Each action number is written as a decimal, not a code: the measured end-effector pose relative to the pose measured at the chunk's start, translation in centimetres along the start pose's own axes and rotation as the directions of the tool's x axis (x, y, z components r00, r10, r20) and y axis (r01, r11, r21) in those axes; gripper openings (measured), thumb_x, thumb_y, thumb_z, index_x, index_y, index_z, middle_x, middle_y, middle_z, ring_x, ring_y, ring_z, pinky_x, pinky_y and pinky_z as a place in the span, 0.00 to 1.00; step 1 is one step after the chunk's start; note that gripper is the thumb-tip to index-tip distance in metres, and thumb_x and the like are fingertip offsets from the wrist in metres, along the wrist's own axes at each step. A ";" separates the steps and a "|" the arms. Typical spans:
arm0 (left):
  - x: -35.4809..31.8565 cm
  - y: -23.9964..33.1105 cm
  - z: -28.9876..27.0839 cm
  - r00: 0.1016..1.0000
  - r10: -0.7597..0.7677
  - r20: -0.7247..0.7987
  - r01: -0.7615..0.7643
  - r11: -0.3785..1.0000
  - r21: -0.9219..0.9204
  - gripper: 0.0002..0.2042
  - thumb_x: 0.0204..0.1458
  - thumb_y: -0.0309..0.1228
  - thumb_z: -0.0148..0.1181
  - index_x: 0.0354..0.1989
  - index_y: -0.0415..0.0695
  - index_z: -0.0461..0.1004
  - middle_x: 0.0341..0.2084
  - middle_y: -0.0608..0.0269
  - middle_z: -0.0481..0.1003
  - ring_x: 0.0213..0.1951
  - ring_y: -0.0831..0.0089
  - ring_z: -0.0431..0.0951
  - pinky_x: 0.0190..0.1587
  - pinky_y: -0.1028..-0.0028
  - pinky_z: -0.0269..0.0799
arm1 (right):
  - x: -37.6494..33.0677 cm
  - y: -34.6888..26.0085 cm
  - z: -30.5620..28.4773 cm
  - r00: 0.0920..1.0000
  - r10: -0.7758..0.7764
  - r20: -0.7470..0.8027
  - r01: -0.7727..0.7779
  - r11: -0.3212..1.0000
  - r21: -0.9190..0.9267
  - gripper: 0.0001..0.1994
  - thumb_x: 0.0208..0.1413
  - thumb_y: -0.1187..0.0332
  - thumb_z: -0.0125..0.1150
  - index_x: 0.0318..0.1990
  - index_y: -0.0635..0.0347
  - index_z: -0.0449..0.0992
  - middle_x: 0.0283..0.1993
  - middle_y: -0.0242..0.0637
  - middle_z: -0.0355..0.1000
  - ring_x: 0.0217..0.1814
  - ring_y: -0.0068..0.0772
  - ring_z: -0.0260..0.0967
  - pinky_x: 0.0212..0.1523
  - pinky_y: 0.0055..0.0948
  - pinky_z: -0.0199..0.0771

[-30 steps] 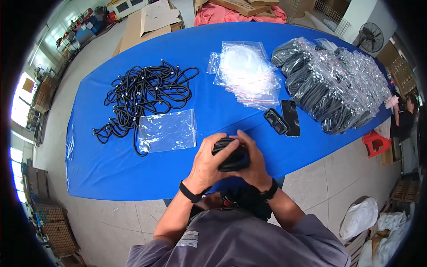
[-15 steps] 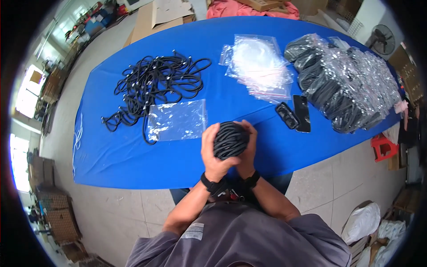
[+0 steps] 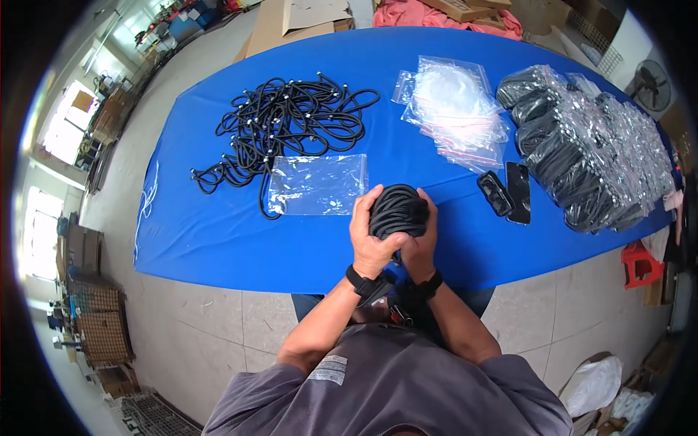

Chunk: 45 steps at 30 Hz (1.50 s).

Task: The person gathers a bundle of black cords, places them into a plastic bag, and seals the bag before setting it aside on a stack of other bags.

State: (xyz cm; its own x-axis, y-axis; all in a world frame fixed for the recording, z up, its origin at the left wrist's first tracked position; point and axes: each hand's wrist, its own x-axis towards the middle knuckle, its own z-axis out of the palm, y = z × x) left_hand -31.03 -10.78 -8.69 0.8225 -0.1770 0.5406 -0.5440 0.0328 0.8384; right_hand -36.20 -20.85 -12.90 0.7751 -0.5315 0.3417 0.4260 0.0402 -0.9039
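Between my two hands, near the front edge of the blue-covered table (image 3: pixel 218 236), is a rounded bundle of coiled black cord (image 3: pixel 398 209). My left hand (image 3: pixel 368 238) wraps its left side, thumb across the near face. My right hand (image 3: pixel 423 243) closes round the right side; some of its fingers are hidden behind the bundle. A short dark piece shows below the thumbs. Just left of the bundle, a clear plastic bag (image 3: pixel 318 185) lies flat. Beyond it spreads a tangled heap of black cords (image 3: pixel 294 120) with small shiny ends.
A stack of clear zip bags (image 3: pixel 454 109) lies at the back, right of centre. Nearer are a black case (image 3: pixel 495 194) and a phone (image 3: pixel 518 190). Many bagged cord bundles (image 3: pixel 582 156) fill the right end. A red stool (image 3: pixel 641 265) stands beyond the table's right edge.
The whole view has shifted, so the table sits further right and slightly higher. Both hands still hold the cord bundle, which has turned a little, and the right fingers sit further round its right side.
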 end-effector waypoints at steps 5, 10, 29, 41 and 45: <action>-1.1 0.5 0.9 0.981 -0.167 -0.100 0.142 0.966 -0.217 0.42 0.45 0.51 0.73 0.63 0.34 0.67 0.51 0.56 0.74 0.53 0.66 0.75 0.58 0.68 0.70 | 0.5 -1.0 -0.6 0.997 -0.058 0.055 0.070 0.966 -0.249 0.24 0.56 0.73 0.61 0.60 0.65 0.65 0.54 0.48 0.73 0.55 0.43 0.73 0.57 0.37 0.72; -0.3 0.4 0.3 0.965 -0.255 -0.053 0.244 0.955 -0.166 0.41 0.41 0.41 0.78 0.64 0.35 0.67 0.50 0.53 0.77 0.52 0.65 0.77 0.57 0.67 0.72 | 1.4 -3.3 -0.6 0.994 -0.042 0.097 0.078 0.910 -0.407 0.22 0.58 0.67 0.64 0.57 0.66 0.67 0.47 0.49 0.76 0.48 0.46 0.76 0.50 0.40 0.75; 4.1 -0.4 -4.0 0.839 -0.433 0.328 0.519 0.819 -0.246 0.28 0.52 0.23 0.71 0.62 0.40 0.69 0.43 0.62 0.79 0.43 0.76 0.79 0.49 0.75 0.76 | 5.8 -3.0 -2.0 0.777 0.169 0.606 -0.009 0.966 -0.259 0.40 0.47 0.60 0.78 0.64 0.63 0.61 0.61 0.43 0.68 0.64 0.36 0.66 0.64 0.35 0.66; 3.7 0.7 -3.1 0.722 -0.597 0.349 0.681 0.526 -0.510 0.23 0.56 0.23 0.67 0.60 0.38 0.70 0.37 0.62 0.79 0.29 0.78 0.78 0.33 0.78 0.78 | 5.2 -3.3 -3.2 0.625 0.442 0.643 -0.341 0.896 -0.285 0.57 0.38 0.61 0.82 0.73 0.63 0.47 0.68 0.43 0.58 0.71 0.37 0.57 0.71 0.36 0.58; 3.9 1.1 -2.5 0.732 -0.610 0.303 0.663 0.537 -0.521 0.23 0.54 0.22 0.70 0.58 0.38 0.72 0.34 0.63 0.80 0.27 0.80 0.77 0.30 0.79 0.76 | 3.5 -4.1 -2.4 0.719 0.352 0.600 -0.239 0.935 -0.262 0.53 0.39 0.64 0.80 0.72 0.61 0.50 0.65 0.39 0.60 0.69 0.34 0.58 0.69 0.35 0.59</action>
State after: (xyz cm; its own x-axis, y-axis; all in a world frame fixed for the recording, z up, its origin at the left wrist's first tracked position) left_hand -28.00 -8.95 -5.54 0.8839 -0.4473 -0.1367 0.3397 0.4131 0.8449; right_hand -36.40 -24.89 -8.61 0.9867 0.1399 0.0823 0.0910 -0.0571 -0.9942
